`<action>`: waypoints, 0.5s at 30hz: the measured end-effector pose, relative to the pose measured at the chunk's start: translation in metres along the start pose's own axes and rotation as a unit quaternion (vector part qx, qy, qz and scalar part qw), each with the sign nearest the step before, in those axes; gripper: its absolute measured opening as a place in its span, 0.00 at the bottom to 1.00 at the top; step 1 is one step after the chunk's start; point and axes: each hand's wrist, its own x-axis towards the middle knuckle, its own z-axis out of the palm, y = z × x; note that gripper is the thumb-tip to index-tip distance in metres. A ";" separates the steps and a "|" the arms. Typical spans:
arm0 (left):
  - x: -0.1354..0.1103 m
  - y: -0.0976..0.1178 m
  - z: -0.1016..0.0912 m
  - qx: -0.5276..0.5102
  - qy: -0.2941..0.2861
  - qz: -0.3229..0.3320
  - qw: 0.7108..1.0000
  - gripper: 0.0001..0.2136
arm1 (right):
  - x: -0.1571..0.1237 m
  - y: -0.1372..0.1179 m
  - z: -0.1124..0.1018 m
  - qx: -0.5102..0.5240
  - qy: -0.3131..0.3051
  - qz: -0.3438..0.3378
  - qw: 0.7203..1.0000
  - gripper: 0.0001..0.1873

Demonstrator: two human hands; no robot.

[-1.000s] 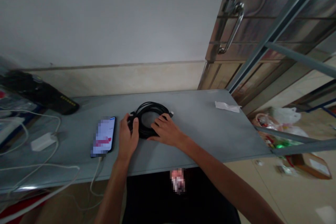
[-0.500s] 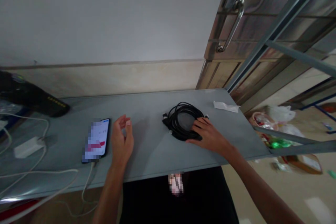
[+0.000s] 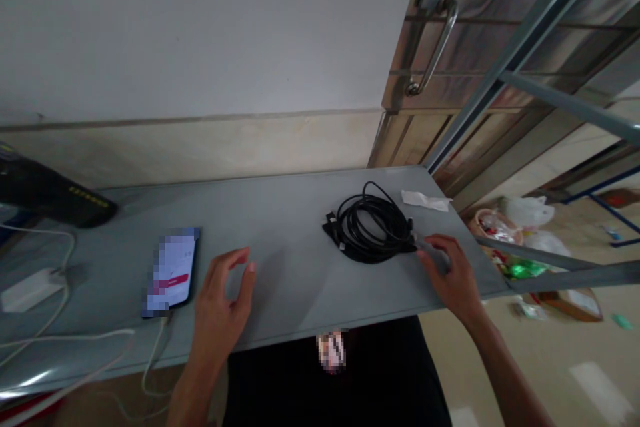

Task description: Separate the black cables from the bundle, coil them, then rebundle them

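Observation:
A coiled black cable (image 3: 373, 227) lies on the grey table, with connector ends showing at its left and right sides. Just right of the coil is my right hand (image 3: 453, 277), its thumb and forefinger apart beside the right-hand cable end. No cable is gripped in it. My left hand (image 3: 220, 303) hovers over the table left of the coil, thumb and fingers spread in a curve around nothing. Close to that hand lies a phone (image 3: 173, 270) with its screen lit and a white cord plugged into its lower end.
A crumpled white paper strip (image 3: 425, 201) lies behind my right hand. At the far left are a black object with yellow lettering (image 3: 65, 193), a white adapter (image 3: 33, 290) and white cords. A metal frame (image 3: 520, 60) rises at the table's right end; the wall (image 3: 200, 33) stands behind.
My right hand has let go of the coil and moved right. The coil sits slightly further right, with a loop sticking up at its back. My left hand's fingers have spread wider.

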 end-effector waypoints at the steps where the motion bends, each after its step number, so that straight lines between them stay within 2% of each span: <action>1: -0.006 0.002 -0.002 0.000 -0.004 0.002 1.000 0.12 | -0.002 0.002 0.000 0.005 0.015 0.016 1.000 0.18; 4: -0.023 0.003 0.001 0.004 -0.007 0.003 1.000 0.11 | -0.002 0.001 0.002 0.010 0.032 0.030 0.999 0.17; 7: -0.033 -0.001 0.012 0.017 0.006 0.016 1.000 0.10 | 0.000 -0.005 0.003 -0.011 0.034 0.009 0.999 0.15; 11: -0.035 -0.002 0.020 0.046 0.023 0.053 0.997 0.10 | -0.001 -0.010 0.006 -0.032 0.040 -0.025 0.998 0.11; 15: -0.034 0.001 0.019 0.078 0.048 0.086 0.992 0.09 | -0.003 -0.009 0.008 -0.039 0.043 -0.046 0.997 0.08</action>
